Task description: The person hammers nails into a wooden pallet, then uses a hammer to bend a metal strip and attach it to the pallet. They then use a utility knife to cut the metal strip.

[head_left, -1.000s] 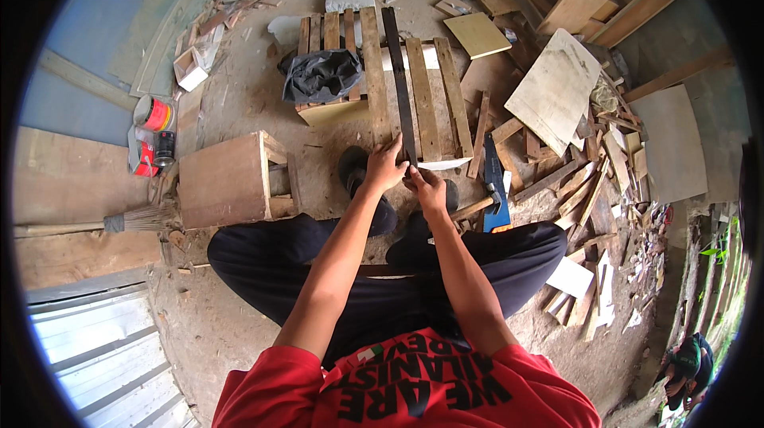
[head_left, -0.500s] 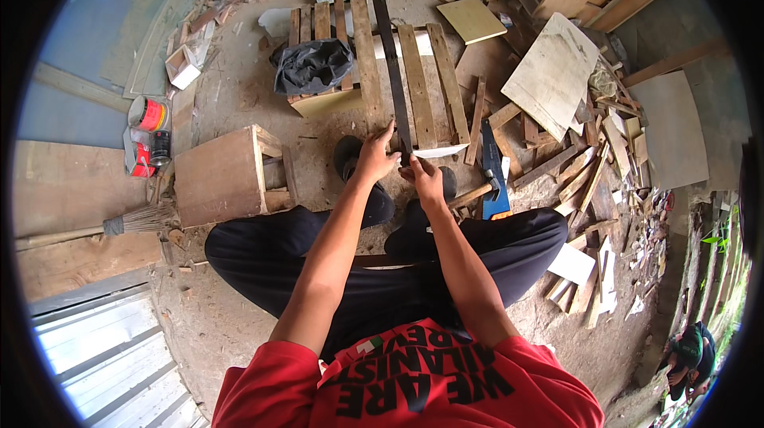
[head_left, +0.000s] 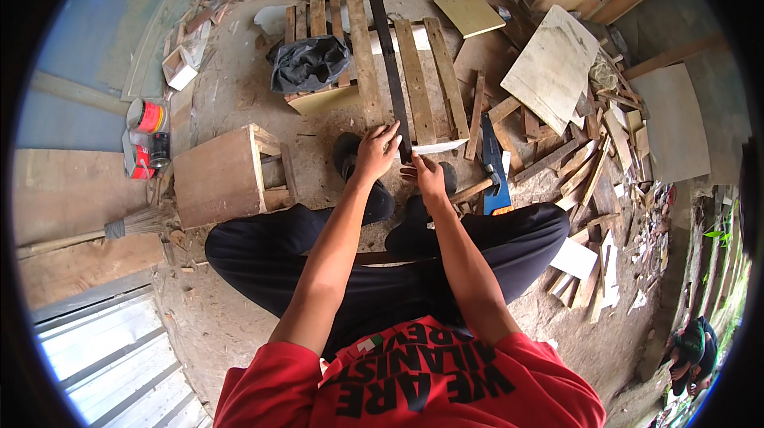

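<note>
A long dark wooden slat (head_left: 389, 62) lies lengthwise among paler slats (head_left: 413, 78) on a low slatted piece in front of me. My left hand (head_left: 376, 152) rests against the left side of its near end, fingers stretched out. At the same end, my right hand (head_left: 427, 175) has thumb and fingers closed on the slat, by a white edge (head_left: 442, 147) under the slats. A black plastic bag (head_left: 310, 64) sits on the shorter slats to the left. Right of my hands, a hammer (head_left: 477, 187) lies beside a blue handsaw (head_left: 495, 169).
A wooden box (head_left: 219, 175) stands at the left, with cans (head_left: 146, 116) and a broom (head_left: 131, 225) beyond it. Scrap wood (head_left: 589, 173) and a pale board (head_left: 551, 66) are heaped at the right. Another person (head_left: 691, 355) is at the far lower right.
My left hand's raised index finger has come down, and its fingers now lie along the slat's edge. The right hand stays at the slat's near end. The view has shifted slightly.
</note>
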